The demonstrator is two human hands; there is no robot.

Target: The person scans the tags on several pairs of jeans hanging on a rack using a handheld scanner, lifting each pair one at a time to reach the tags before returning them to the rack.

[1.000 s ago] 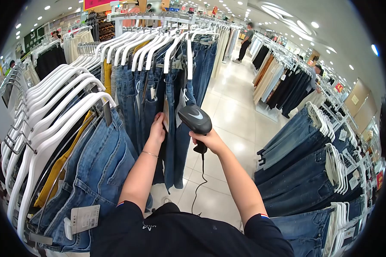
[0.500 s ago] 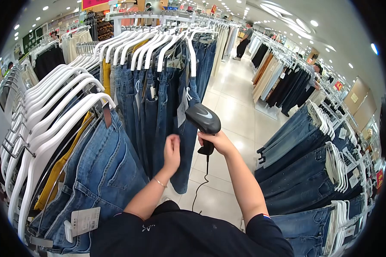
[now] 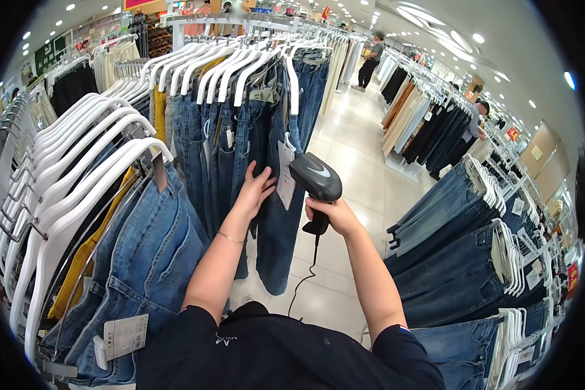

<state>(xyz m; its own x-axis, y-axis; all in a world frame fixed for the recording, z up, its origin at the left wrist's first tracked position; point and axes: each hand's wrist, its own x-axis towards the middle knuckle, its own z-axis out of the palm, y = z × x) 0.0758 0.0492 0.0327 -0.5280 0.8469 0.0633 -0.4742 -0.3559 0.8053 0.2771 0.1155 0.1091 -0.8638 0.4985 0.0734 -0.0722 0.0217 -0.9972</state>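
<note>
My right hand (image 3: 329, 213) is wrapped round the handle of a black barcode scanner (image 3: 315, 177), its cord hanging down toward my body. The scanner's head is close beside a white price tag (image 3: 286, 170) that hangs from a pair of dark blue jeans (image 3: 276, 240). Fingers spread, my left hand (image 3: 256, 188) is at the left side of that tag, in front of the hanging jeans. White hangers (image 3: 240, 75) carry the jeans on the rack.
Close on the left, more blue jeans (image 3: 149, 247) hang from white hangers, with another price tag (image 3: 125, 337) low down. Racks of dark jeans (image 3: 448, 273) line the right side. A tiled aisle (image 3: 351, 149) runs between them; a person (image 3: 370, 62) stands far along it, another person (image 3: 478, 120) at the right racks.
My left hand has moved up toward the tag and its fingers have spread. The scanner has shifted slightly right, and the tag now hangs turned more toward me.
</note>
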